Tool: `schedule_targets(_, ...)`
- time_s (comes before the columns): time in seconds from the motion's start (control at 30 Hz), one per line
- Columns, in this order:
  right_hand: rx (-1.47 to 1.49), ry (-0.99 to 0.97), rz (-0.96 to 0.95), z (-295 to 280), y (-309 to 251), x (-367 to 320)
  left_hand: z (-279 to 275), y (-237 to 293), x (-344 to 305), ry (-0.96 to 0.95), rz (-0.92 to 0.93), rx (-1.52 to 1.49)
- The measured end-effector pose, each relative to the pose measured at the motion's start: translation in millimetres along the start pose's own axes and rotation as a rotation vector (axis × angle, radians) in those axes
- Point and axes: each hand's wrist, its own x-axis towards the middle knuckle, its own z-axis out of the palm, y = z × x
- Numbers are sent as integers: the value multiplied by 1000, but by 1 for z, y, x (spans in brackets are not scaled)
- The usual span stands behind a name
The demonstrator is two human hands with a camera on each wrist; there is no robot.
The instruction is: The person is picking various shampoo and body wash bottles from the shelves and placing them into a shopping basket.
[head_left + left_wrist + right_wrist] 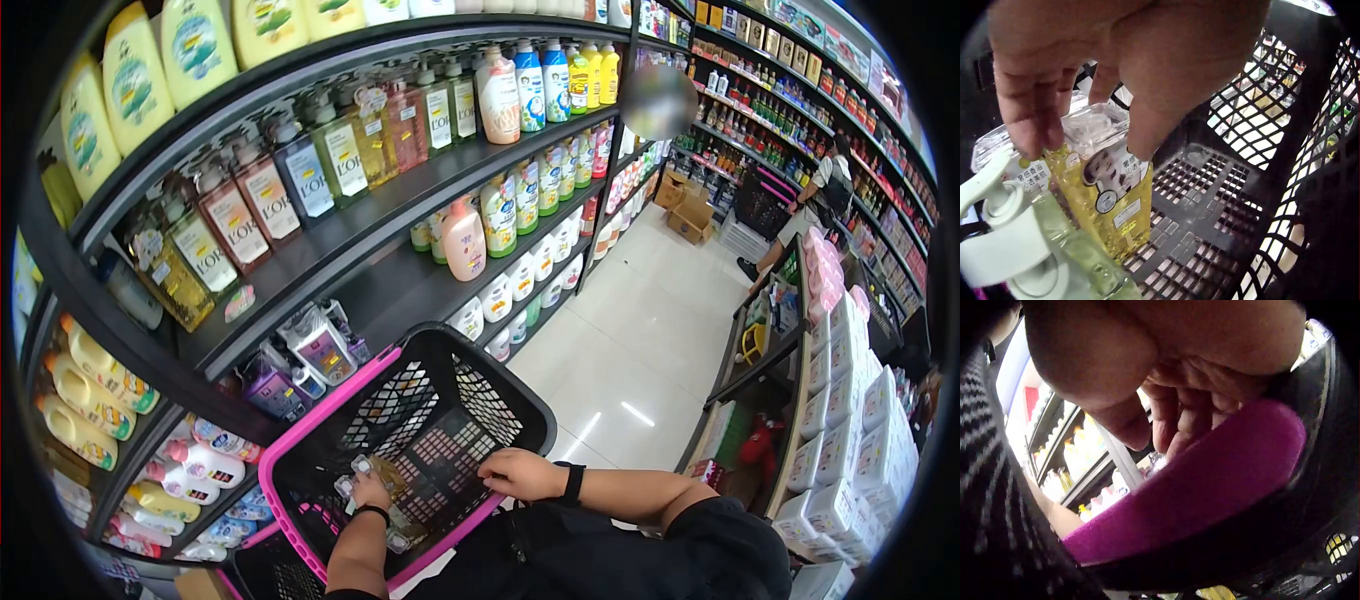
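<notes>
My left hand (372,490) has its fingers and thumb pinched on the top of the yellow bottle (1110,200), right under them in the basket (1188,209). I guess it is heavy, hard and slippery, so its flat sides near the top are best to hold. My right hand (525,473) bends by the pink rim (1197,487); I can't tell if it grips.

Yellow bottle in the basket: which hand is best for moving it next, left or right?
Probably the left hand: it pinches the yellow bottle near its top, inside the basket. The right hand is at the pink rim, away from the bottle.
</notes>
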Motion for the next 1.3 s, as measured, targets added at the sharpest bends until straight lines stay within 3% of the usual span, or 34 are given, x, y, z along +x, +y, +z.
schedule_targets(0.03, 39, 14, 2, -7, 3, 1, -20, 7, -6, -60, -42, -113)
schedule_targets(0.13, 105, 3, 19, -53, 2, 11, -48, 14, -15, -136, 35, -64)
schedule_targets(0.17, 119, -15, 27, -74, 6, 18, -64, 24, -14, -191, -36, -131)
schedule_targets(0.23, 50, 65, -98, -116, 30, 38, -78, 30, -13, -129, -14, -216)
schedule_targets(0.3, 105, 88, 56, -176, 46, 65, -85, 34, -7, -28, 102, -318)
schedule_targets(0.33, 78, 173, 8, -204, 60, 81, -131, 57, -22, -47, 68, -371)
schedule_targets(0.43, -2, 415, -71, -286, 110, 130, -175, 88, -40, 56, 245, -383)
schedule_targets(0.63, -155, 729, -144, -426, 165, 252, -245, 175, -102, -64, 106, -465)
schedule_targets(0.67, -189, 805, -186, -441, 174, 277, -245, 186, -113, -15, 120, -445)
schedule_targets(0.77, -125, 986, -197, -467, 173, 327, -268, 230, -149, -70, -30, -601)
schedule_targets(0.83, -163, 1033, -153, -476, 179, 349, -245, 232, -166, -82, -52, -598)
schedule_targets(0.97, -84, 980, -22, -471, 200, 379, -223, 243, -189, -11, -115, -549)
schedule_targets(1.03, -18, 969, -60, -470, 202, 384, -214, 254, -189, 82, -234, -498)
schedule_targets(1.07, 24, 941, -71, -470, 202, 382, -204, 259, -187, 218, -223, -423)
schedule_targets(1.17, 16, 911, -59, -475, 208, 385, -202, 275, -178, 181, -377, -276)
schedule_targets(1.3, -29, 870, -22, -478, 204, 387, -203, 278, -180, 241, -396, -313)
